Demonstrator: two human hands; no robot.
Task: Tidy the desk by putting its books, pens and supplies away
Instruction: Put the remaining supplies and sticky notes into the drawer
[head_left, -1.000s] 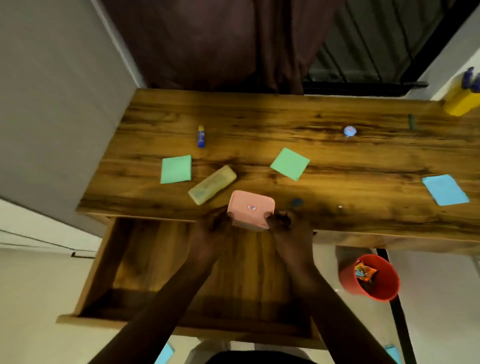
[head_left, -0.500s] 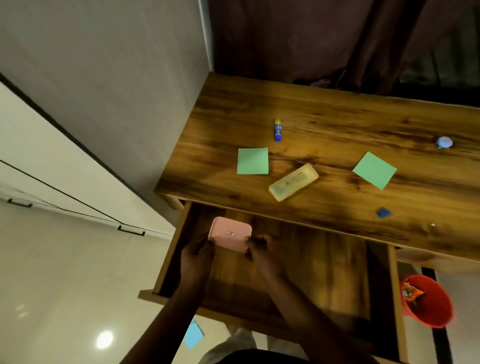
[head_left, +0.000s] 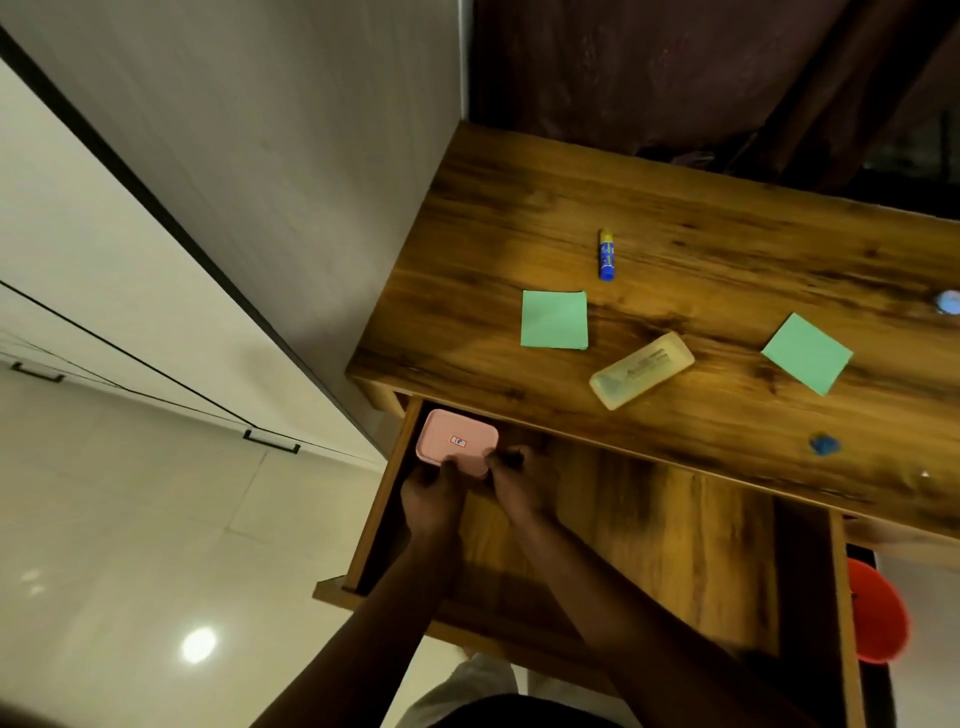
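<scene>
Holding the pink box in both hands, I have it down in the far left corner of the open drawer, close against the left wall and partly under the front edge of the desk. My left hand grips its near side, fingers curled round the edge and the thumb lying on the lid. My right hand pinches the near right corner, fingers bent in – I cannot tell whether the box already rests on the drawer floor. A small label sits in the middle of the lid.

Up on the desk lies a green sticky note, flat and square to me. Just beyond it, a blue and yellow glue stick lies on its side. To the right of the note a pale yellow translucent case lies at a slant. Further right is a second green note, turned like a diamond, and nearer the front edge a small blue object, too blurred to name. Below the desk – at the drawer's right – a red bin shows. At the frame's right edge sits a small pale blue round thing.
</scene>
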